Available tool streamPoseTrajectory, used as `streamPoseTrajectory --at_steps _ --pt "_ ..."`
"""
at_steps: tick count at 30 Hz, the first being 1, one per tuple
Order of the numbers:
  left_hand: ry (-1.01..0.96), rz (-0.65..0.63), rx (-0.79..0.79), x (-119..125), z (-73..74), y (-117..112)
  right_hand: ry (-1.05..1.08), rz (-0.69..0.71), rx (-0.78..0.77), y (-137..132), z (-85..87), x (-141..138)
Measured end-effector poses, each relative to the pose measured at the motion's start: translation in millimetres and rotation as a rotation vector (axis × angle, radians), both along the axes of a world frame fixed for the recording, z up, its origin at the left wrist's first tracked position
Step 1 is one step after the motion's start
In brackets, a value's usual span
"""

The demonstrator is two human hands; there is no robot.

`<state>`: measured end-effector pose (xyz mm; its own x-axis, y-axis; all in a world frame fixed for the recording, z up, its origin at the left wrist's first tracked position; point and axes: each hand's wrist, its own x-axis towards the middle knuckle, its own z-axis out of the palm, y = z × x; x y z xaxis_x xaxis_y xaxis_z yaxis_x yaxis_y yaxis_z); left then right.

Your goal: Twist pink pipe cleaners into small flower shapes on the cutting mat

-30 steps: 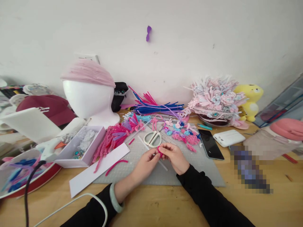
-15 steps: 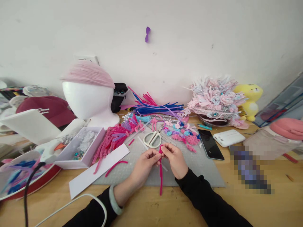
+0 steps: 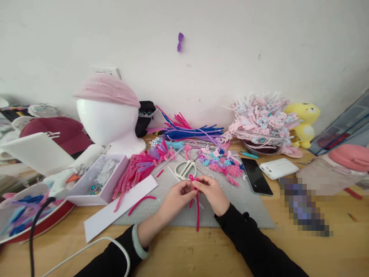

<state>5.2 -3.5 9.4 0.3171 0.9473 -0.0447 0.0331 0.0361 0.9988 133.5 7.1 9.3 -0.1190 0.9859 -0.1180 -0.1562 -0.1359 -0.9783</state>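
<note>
Both hands meet over the grey cutting mat [image 3: 242, 209], pinching one magenta pipe cleaner [image 3: 197, 215]. Small loops of it stick up above the fingertips, and two loose ends hang below, one longer than the other. My left hand [image 3: 175, 198] grips it from the left with thumb and fingers closed; my right hand [image 3: 215, 194] pinches it from the right. The fingers partly hide where the stem is bent. Just beyond the fingertips lie white-handled scissors [image 3: 184, 169]. A curved magenta pipe cleaner piece [image 3: 141, 203] rests on the mat to the left.
Left are a white card strip [image 3: 121, 207], a box of beads [image 3: 100, 177], a glue gun [image 3: 62, 184] with its cord, and a foam head [image 3: 108, 123]. Bundled pipe cleaners [image 3: 193, 132] lie at the back. Finished small flowers [image 3: 221, 161] and a phone [image 3: 256, 176] are to the right.
The top of the magenta pipe cleaner has gone from a narrow upright fold to small spread loops. Its two hanging ends have moved apart. Both hands stay in nearly the same place.
</note>
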Motion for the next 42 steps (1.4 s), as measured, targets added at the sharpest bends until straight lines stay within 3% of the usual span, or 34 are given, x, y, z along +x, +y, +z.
streamPoseTrajectory --at_steps 8,11,16,21,24,27,33,36,42 --pt "0.447 -0.061 0.387 -12 10.4 3 -0.014 0.096 -0.027 3 -4.4 1" --pt "0.501 -0.054 0.428 -14 12.3 4 -0.016 0.116 -0.049 4 -4.7 2" --pt "0.342 -0.054 0.273 -14 10.5 7 0.022 0.112 -0.084 4 -1.2 3" --pt "-0.212 -0.166 -0.203 -16 7.9 7 0.131 0.069 -0.102 1 6.3 3" --pt "-0.309 -0.255 -0.372 -17 5.9 6 0.182 0.071 -0.100 0 9.3 3" --pt "-0.244 -0.281 -0.379 -19 6.0 7 0.188 0.099 -0.080 -1 10.3 4" --pt "0.035 -0.331 -0.206 -31 16.4 17 0.040 0.173 -0.060 -3 10.2 3" --pt "0.072 -0.356 -0.132 -36 21.9 20 -0.007 0.189 -0.055 -5 10.8 -1" --pt "-0.004 -0.190 -0.212 -33 22.9 17 0.001 0.142 -0.092 -6 10.6 -5"
